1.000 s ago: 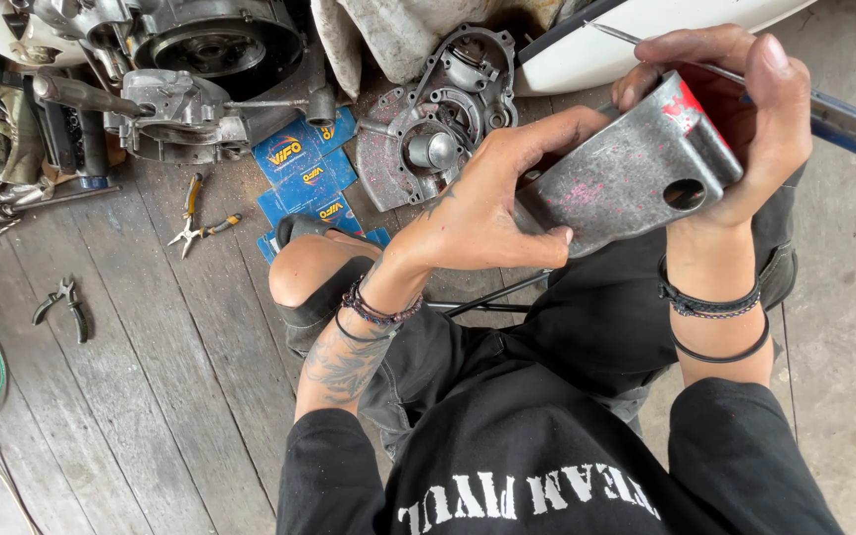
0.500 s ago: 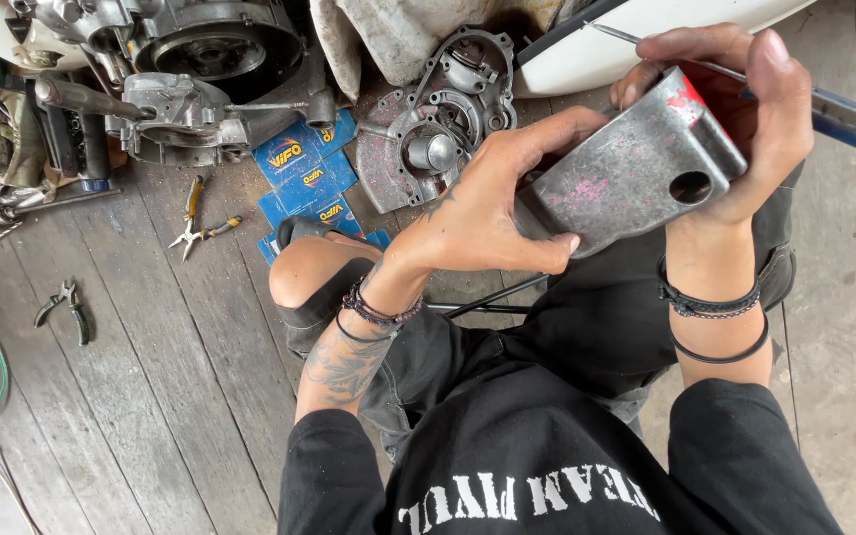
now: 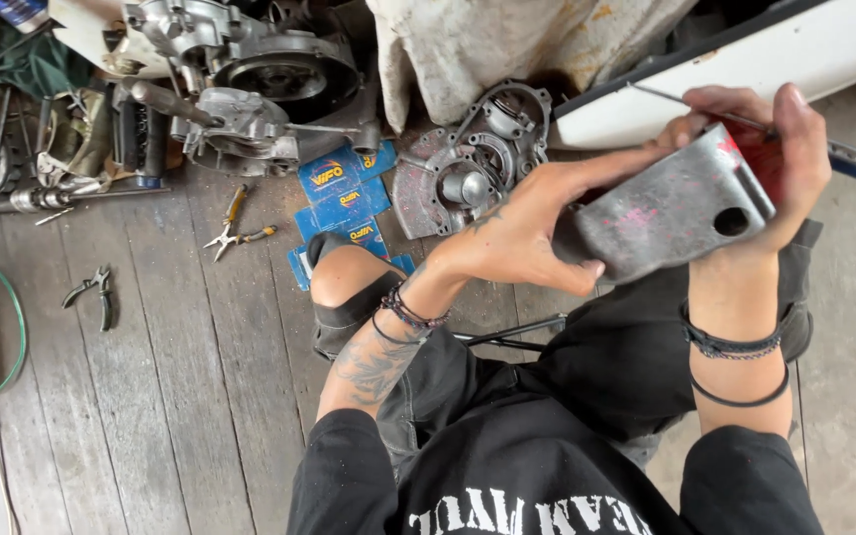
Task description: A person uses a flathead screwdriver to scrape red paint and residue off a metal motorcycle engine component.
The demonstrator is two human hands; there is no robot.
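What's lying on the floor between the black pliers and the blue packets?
In the head view, between the black pliers and the blue packets, yellow-handled pliers lie on bare wooden planks.

I count one grey metal bracket (image 3: 666, 213), one screwdriver (image 3: 849, 157), two pairs of pliers (image 3: 235, 226) (image 3: 94, 292), four blue packets (image 3: 344, 198), one round engine cover (image 3: 468, 163), and one engine block (image 3: 250, 84) on the floor.
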